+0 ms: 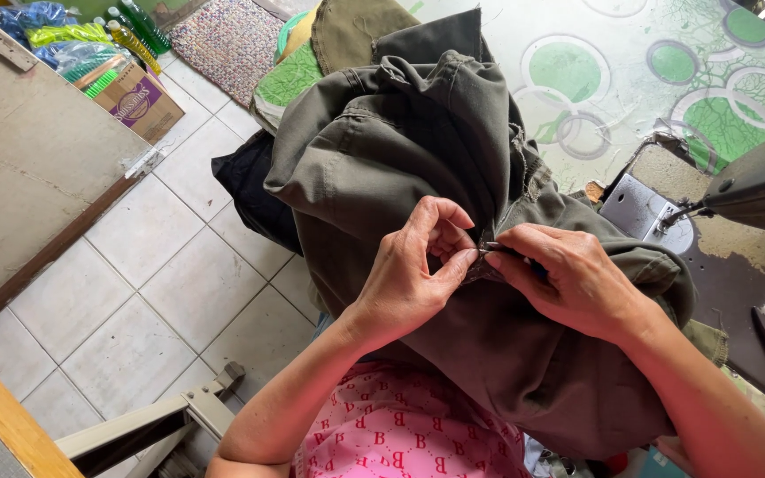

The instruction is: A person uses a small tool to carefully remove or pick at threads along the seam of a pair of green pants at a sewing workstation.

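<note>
Closest to me, the person sits with a bulky olive-green garment (418, 204) heaped over the lap, above a pink patterned top (391, 434). The left hand (413, 274) pinches a fold of the cloth between thumb and forefinger, the other fingers curled loosely above. The right hand (577, 279) is closed around a small slim tool (495, 249), metal at the tip with what looks like a blue handle; its point meets the fabric just where the left fingers pinch. I cannot tell what tool it is.

To my eye this is fine work at a seam, and it goes best if the left hand keeps the cloth taut and flat over the fingertip, the tip is kept shallow so it catches thread and not weave, and the heavy bulk stays supported on the lap so it doesn't drag.

Just right of the hands stands a sewing machine (737, 190) with its steel plate, on a worn dark table. Left, pale floor tiles (161, 292) and a dark cloth (254, 195) under the garment.

Farther off, top left, a cardboard box (139, 102) with a purple printed panel lies on the floor, beside green and yellow bottles (135, 31) and blue and yellow plastic bags (50, 31). A woven mat (227, 40) lies beyond, and a green-circle patterned sheet (613, 80) spreads across the far right.
</note>
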